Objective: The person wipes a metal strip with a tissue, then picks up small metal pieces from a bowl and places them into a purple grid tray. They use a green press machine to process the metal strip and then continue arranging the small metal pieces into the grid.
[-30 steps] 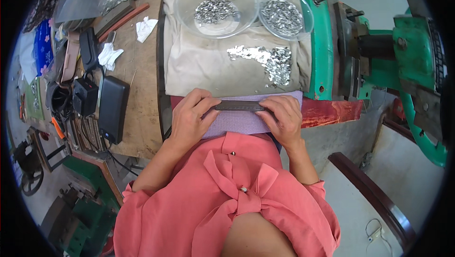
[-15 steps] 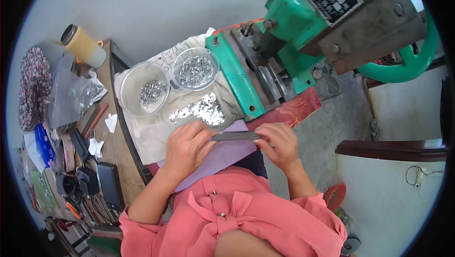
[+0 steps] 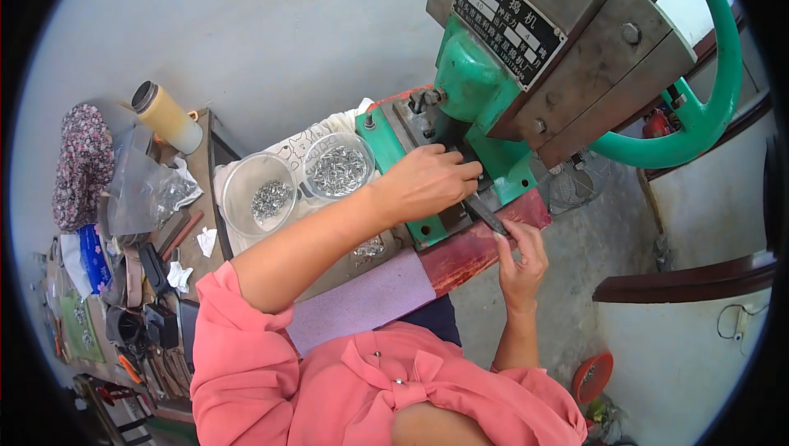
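My left hand [image 3: 431,179] reaches into the green press [image 3: 472,68], closed by the die under the ram. Its fingertips point down; what they pinch, if anything, is hidden. In my right hand [image 3: 523,261], thumb and fingers grip one end of a narrow dark metal bar [image 3: 486,214]. The bar's far end lies at the press bed, close to my left fingers. A heap of shiny metal pieces [image 3: 371,247] shows partly beneath my left forearm, which covers the rest.
Two clear tubs, the left tub [image 3: 228,203] and the right tub [image 3: 307,173], hold small metal parts. A purple mat [image 3: 362,298] lies along the front edge. At right is the press's green handwheel [image 3: 723,101]. A cluttered side table [image 3: 209,261] stands left.
Both hands have moved from over the mat to the press at the right, bringing the dark bar along. My left hand has left the bar and reached in under the ram.
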The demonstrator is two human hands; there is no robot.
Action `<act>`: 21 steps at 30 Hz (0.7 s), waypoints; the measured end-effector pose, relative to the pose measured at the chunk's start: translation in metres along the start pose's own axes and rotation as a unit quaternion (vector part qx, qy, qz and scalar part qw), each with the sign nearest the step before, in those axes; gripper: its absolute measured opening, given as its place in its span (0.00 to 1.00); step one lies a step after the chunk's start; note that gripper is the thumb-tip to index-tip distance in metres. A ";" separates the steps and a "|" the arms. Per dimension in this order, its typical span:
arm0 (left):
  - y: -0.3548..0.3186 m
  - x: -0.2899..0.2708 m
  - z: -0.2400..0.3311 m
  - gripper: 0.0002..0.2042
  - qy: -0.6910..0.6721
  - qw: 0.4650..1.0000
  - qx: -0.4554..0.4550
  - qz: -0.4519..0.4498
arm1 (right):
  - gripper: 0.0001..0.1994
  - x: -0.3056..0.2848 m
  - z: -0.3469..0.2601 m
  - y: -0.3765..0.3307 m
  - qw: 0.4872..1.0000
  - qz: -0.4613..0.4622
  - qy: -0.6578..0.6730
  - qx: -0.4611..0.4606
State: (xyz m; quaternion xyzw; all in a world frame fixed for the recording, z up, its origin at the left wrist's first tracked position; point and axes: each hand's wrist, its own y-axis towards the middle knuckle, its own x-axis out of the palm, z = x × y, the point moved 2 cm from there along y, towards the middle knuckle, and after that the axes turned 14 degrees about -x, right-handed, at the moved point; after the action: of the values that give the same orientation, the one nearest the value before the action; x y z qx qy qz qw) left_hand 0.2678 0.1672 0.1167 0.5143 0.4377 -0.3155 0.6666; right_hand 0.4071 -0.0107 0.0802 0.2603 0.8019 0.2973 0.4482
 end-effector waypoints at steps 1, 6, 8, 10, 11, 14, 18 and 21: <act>0.001 0.000 -0.001 0.04 0.008 1.000 0.010 -0.007 | 0.11 0.002 0.000 -0.002 1.000 -0.008 0.006 0.000; 0.012 0.004 0.007 0.04 0.009 0.997 0.073 -0.012 | 0.12 -0.007 -0.002 -0.015 0.999 -0.027 -0.019 0.006; 0.017 0.002 0.011 0.04 0.023 0.995 0.098 -0.029 | 0.13 -0.010 -0.003 -0.019 0.999 -0.026 -0.031 -0.001; 0.015 0.007 0.014 0.05 0.044 0.994 0.097 -0.023 | 0.12 -0.007 -0.008 -0.022 0.999 -0.025 -0.018 0.008; 0.017 0.009 0.016 0.06 0.045 0.994 0.101 -0.022 | 0.12 -0.008 -0.008 -0.025 0.999 -0.026 -0.016 0.020; 0.018 0.005 0.021 0.07 0.071 0.992 0.100 -0.033 | 0.13 -0.006 -0.008 -0.026 0.999 -0.020 -0.004 0.030; 0.014 0.002 0.028 0.06 0.106 0.991 0.068 -0.043 | 0.12 0.000 -0.008 -0.018 1.000 -0.020 0.011 0.015; 0.001 0.006 0.036 0.07 0.054 0.997 0.027 -0.037 | 0.12 0.010 -0.007 -0.008 0.998 -0.031 0.030 0.035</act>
State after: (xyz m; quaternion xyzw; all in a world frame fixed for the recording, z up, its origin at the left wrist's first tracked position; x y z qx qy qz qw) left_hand 0.2802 0.1329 0.1143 0.5322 0.4830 -0.3232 0.6156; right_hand 0.3948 -0.0111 0.0718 0.2415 0.8327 0.2624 0.4236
